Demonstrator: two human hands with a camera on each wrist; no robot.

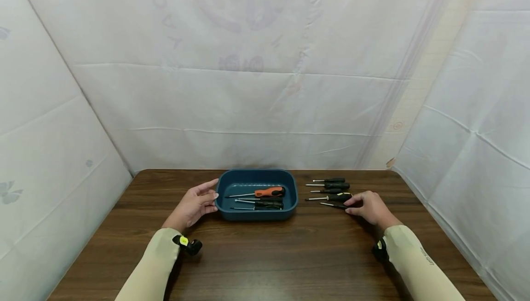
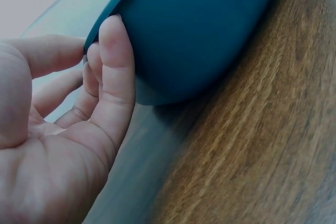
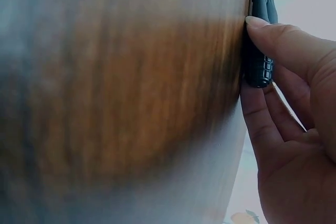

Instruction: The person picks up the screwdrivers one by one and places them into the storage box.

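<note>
Nearest the person, 2 sleeved forearms lie over the wooden table (image 1: 265,255).

The left hand (image 1: 193,205) rests against the left wall of the blue tray (image 1: 290,197). In the left wrist view its fingers (image 2: 116,51) are nearly straight and relaxed, tips touching the tray's rounded outer wall, holding nothing. This hand appears to be steadying the tray.

The right hand (image 1: 370,206) is at the nearest screwdriver (image 1: 334,205) of the row on the table, just right of the tray. In the right wrist view the thumb (image 3: 286,38) and fingers are curled round its black handle (image 3: 260,40) in a narrow pinch, the tool lying flat on the wood.

Step in hand, as judged: lifting this screwdriver clear of the row. To do it well, the pinch should sit at mid-handle so the shaft does not droop, and the lift should go straight up before any sideways travel, since the next screwdriver (image 1: 331,197) lies close beyond and could be knocked.

Orientation: the held tool's long axis runs left to right across the table, slightly skewed, handle at the right under the hand, tip pointing left toward the tray.

Farther back, 4 more screwdrivers lie roughly parallel in the row. Inside the tray lie an orange-handled screwdriver (image 1: 269,192) and at least 2 dark-handled ones (image 1: 265,204), tips also pointing left.
</note>
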